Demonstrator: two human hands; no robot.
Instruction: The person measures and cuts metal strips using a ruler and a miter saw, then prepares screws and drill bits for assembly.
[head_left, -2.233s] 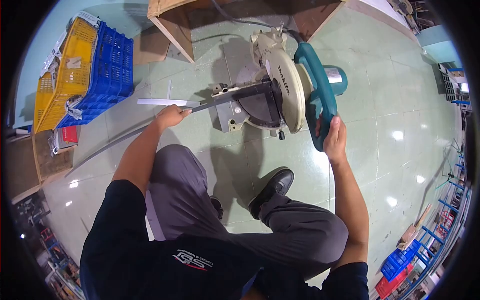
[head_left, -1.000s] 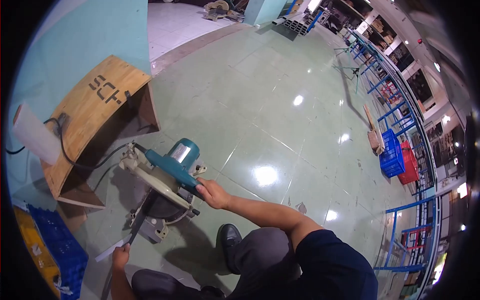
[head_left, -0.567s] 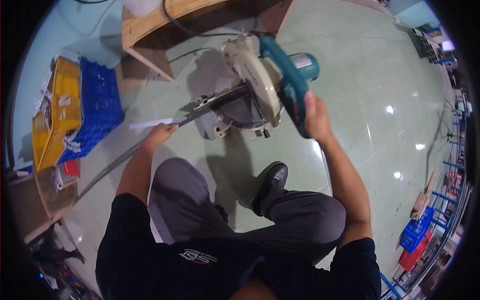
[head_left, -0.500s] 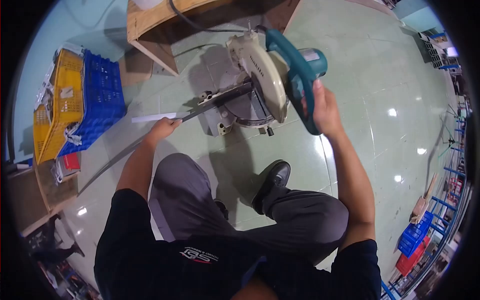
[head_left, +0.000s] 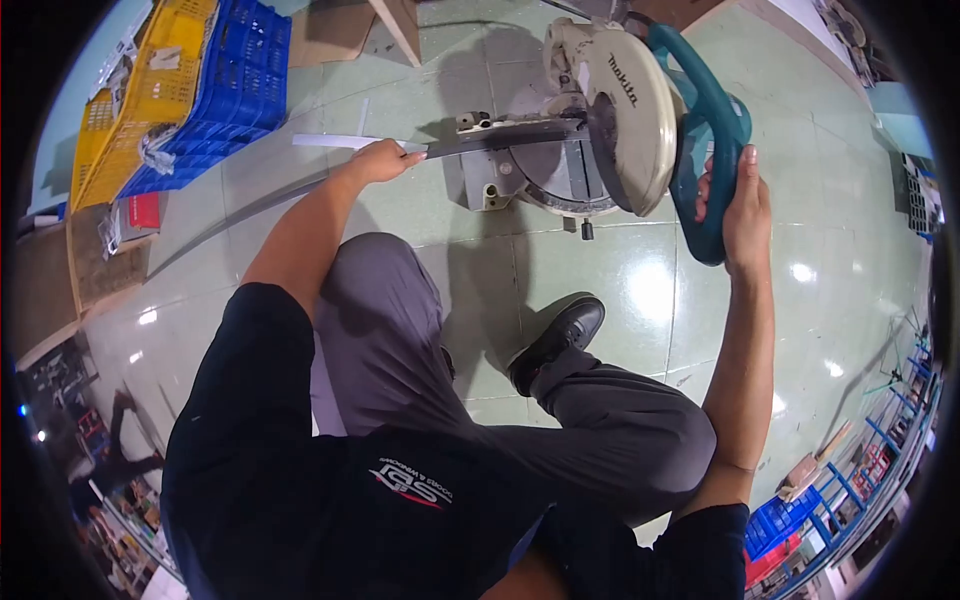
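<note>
My left hand [head_left: 385, 160] is closed around a long, thin dark strip [head_left: 270, 203]. The strip runs from the floor at the lower left, through my fingers, to the fence of a miter saw [head_left: 515, 165], and its far end lies by the blade guard [head_left: 632, 115]. On the right, my right hand [head_left: 746, 215] grips the saw's teal handle [head_left: 712, 150], thumb along the outside and fingers curled through the loop. The saw head is raised above the round base. Part of the blade is hidden by the cream guard. Whether the blade spins cannot be made out.
White strips [head_left: 335, 141] lie on the tiled floor behind my left hand. Yellow [head_left: 165, 75] and blue crates [head_left: 240, 80] stand at the upper left. A wooden stand [head_left: 400, 25] is behind the saw. My black shoe [head_left: 560, 340] is in front of it. Blue racks [head_left: 880, 450] line the right.
The view has shifted, so the saw and both hands appear higher and further right. Both grips stay the same, on the strip and on the saw handle.
</note>
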